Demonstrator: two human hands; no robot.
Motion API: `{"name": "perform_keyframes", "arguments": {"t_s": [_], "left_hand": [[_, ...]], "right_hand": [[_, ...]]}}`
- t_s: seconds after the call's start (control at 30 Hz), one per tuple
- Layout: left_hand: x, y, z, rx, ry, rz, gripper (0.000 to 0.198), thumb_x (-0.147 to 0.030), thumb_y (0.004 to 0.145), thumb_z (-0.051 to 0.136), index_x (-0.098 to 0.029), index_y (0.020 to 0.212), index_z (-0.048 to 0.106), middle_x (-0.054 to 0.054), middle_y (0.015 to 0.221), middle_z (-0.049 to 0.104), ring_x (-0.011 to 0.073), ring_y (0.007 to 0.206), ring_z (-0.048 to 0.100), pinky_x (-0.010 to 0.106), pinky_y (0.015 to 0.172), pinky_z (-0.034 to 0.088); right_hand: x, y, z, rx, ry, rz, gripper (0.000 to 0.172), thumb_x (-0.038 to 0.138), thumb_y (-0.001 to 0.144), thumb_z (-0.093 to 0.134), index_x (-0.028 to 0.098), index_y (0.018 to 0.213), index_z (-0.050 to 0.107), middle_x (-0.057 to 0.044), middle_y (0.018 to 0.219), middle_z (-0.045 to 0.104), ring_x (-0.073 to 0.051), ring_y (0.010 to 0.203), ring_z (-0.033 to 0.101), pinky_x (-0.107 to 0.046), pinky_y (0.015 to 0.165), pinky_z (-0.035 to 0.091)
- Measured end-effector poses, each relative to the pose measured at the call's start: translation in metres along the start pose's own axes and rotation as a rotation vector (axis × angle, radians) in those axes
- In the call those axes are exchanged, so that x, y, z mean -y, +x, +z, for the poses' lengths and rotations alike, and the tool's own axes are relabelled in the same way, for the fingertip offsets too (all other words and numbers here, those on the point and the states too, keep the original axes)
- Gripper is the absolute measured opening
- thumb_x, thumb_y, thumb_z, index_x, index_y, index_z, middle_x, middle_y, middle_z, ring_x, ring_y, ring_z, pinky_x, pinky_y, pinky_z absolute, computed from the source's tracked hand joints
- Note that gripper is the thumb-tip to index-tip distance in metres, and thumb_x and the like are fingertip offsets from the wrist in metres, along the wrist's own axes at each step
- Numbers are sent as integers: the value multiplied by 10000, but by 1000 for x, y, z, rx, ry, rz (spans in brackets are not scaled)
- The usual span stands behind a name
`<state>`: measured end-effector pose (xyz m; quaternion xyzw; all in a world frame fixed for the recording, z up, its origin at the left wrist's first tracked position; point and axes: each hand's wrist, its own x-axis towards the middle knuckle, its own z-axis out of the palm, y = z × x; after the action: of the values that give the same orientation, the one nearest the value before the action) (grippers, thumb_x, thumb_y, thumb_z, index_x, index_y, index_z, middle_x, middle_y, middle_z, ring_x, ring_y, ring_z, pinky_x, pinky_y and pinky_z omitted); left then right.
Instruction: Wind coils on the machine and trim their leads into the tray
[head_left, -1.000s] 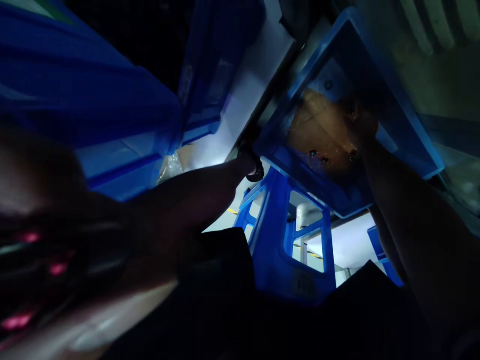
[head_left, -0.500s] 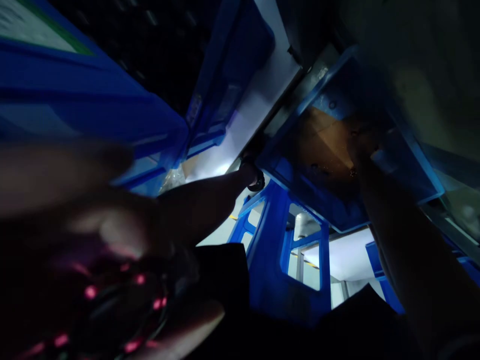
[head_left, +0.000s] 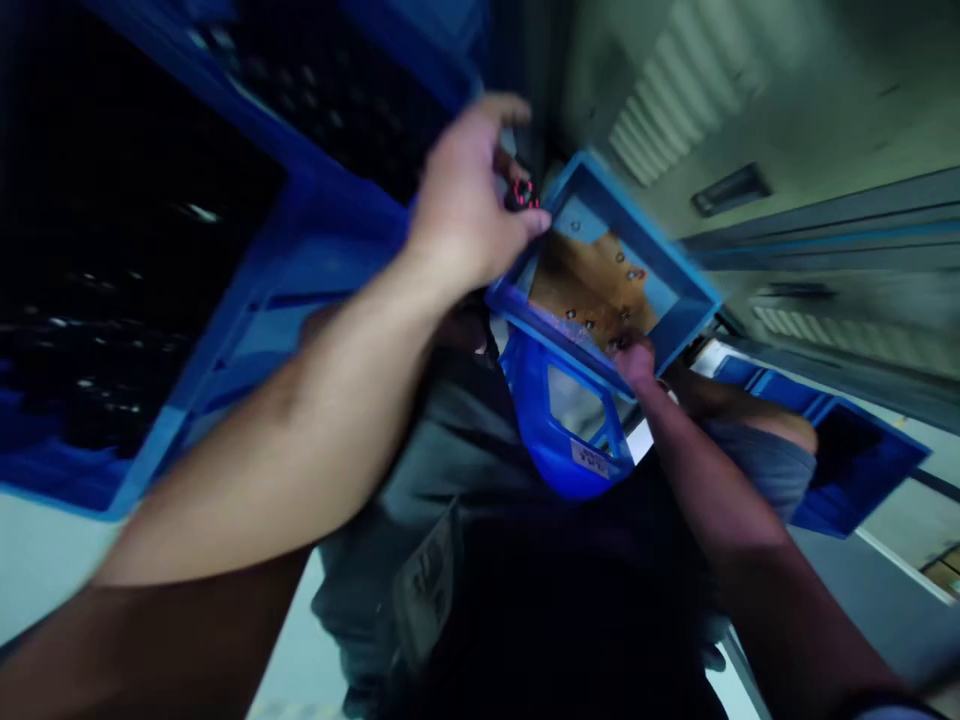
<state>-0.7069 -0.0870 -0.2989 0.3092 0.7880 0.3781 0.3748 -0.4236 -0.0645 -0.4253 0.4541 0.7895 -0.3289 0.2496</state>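
The left hand [head_left: 472,190] pinches a red-lit part [head_left: 523,195], likely to keep its face clear, beside the bin's [head_left: 544,330] left edge. The right hand [head_left: 637,362] curls at the near corner, grip unclear; a stool [head_left: 534,415] seemingly props the bin within reach.

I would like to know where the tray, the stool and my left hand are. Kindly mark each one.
Tray [head_left: 649,232]: head view, on its upper-right wall.
Stool [head_left: 536,415]: head view, on its blue frame, left of the opening.
Left hand [head_left: 466,195]: head view, on its back.
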Motion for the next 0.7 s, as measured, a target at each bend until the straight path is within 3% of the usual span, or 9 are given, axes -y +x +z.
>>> {"name": "perform_keyframes", "arguments": {"t_s": [0.1,0.2,0.3,0.4,0.43,0.5,0.57,0.63,0.7], "left_hand": [[-18,-27,11,-9,-15,-21,613,-106,751,765,-115,1316,528,4,1027,680,213,1110,629,459,1076,439],[-36,-74,12,1,-91,131,295,-307,914,635,-127,1147,620,57,1047,678,208,931,670,419,851,568],[-46,-128,1,15,-141,275,312,-250,866,649,-131,1151,612,27,850,691,161,712,666,341,703,580],[-46,-184,-13,6,-185,368,441,-184,757,623,-150,1196,590,26,823,719,145,590,649,299,600,569],[-44,-201,-15,8,-194,390,468,-186,743,612,-149,1208,584,38,840,729,145,587,651,297,600,568],[-39,-230,-18,49,-279,364,520,-219,741,621,-162,1255,564,59,902,737,142,625,656,280,622,559],[-32,-250,-17,80,-374,323,571,-255,727,675,-177,1280,558,69,945,732,132,639,634,253,611,528],[-28,-263,-18,69,-459,308,611,-282,710,724,-184,1290,559,74,961,725,124,649,615,236,598,499],[-30,-272,-25,36,-521,322,624,-296,711,746,-181,1293,555,82,970,722,123,664,615,232,603,495]], "right_hand": [[44,-76,-52,-279,90,-15,246,356,983,577,164,1128,627,-56,1096,648,-176,902,647,-335,784,582],[90,-167,-125,-603,155,-226,230,301,933,639,128,1084,622,-30,897,664,-132,713,644,-284,657,574],[126,-261,-215,-938,152,-509,251,257,877,649,183,1116,630,-62,977,683,-177,797,662,-309,719,580],[153,-326,-318,-1282,82,-628,306,265,856,682,205,1148,618,-67,1015,664,-200,858,648,-358,828,550],[162,-335,-353,-1335,41,-574,328,250,842,694,190,1155,619,-66,1001,661,-196,829,646,-355,813,547],[179,-334,-415,-1249,-37,-317,382,162,815,701,162,1187,611,-73,1043,660,-195,881,645,-349,864,529],[192,-317,-461,-1181,-42,-267,280,120,786,736,120,1056,660,-78,956,676,-214,902,648,-373,883,525],[198,-299,-484,-1140,-14,-261,171,218,864,712,117,992,660,-60,942,673,-189,877,652,-366,837,547],[194,-293,-487,-1151,29,-282,209,316,929,657,123,1010,647,-52,992,666,-176,893,652,-370,827,557]]}}
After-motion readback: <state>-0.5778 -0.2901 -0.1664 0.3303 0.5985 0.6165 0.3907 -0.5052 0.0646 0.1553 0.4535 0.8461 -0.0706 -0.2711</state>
